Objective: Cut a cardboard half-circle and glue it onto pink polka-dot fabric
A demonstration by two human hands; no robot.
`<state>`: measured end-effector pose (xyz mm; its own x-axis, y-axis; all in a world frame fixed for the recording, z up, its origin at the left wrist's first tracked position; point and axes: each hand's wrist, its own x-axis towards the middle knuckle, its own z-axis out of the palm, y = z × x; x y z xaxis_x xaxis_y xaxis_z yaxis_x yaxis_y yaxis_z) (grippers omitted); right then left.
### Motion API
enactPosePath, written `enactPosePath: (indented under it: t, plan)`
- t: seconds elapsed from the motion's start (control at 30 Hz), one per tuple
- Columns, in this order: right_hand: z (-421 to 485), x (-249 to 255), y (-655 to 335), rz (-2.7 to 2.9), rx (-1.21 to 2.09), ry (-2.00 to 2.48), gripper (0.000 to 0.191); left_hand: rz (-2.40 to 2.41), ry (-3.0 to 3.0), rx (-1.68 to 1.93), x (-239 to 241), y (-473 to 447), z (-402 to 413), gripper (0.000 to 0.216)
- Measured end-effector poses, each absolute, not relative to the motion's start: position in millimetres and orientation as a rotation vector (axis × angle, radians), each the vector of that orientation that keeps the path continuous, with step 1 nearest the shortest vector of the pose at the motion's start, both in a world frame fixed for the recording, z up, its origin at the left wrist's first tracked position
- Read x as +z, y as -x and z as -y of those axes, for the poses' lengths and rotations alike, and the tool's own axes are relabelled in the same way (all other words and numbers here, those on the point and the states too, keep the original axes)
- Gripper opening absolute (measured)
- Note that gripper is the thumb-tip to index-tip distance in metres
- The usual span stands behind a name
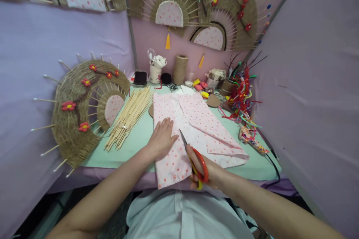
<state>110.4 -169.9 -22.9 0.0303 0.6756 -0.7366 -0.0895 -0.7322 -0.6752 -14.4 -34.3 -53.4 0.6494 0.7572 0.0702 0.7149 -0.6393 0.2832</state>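
Observation:
A pink cloth with red dots [221, 130] lies on the pale green table, its right part folded over and its near edge hanging past the table's front. My left hand [163, 138] rests flat on the cloth's left part with the fingers stretched out, pressing on it. In my right hand [198, 168] are scissors [204, 168] with red and yellow handles. Their blades point away from me and to the left, at the cloth beside my left hand. How far the blades are parted is hard to make out.
Left of the cloth lies a bundle of thin wooden sticks [130, 115]; a twine-wrapped fan [75, 115] leans beyond it. At the back stand a twine spool [180, 70] and a white patterned container [156, 71]. To the right are colourful pipe cleaners [243, 93] and a patterned, corded tool [252, 140].

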Motion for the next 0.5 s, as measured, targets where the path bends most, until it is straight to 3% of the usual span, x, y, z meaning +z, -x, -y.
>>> enactPosePath:
  t: [0.1, 0.5]
  plan:
    - [167.3, -17.9, -108.3, 0.548, 1.781, 1.799, 0.064, -1.218, -2.709, 0.152, -72.0, 10.7, 40.2, 0.065]
    - [156.5, -10.7, -106.8, 0.526, 1.807, 1.753, 0.061, -1.222, -2.753, 0.121, -69.5, 14.5, 41.7, 0.068]
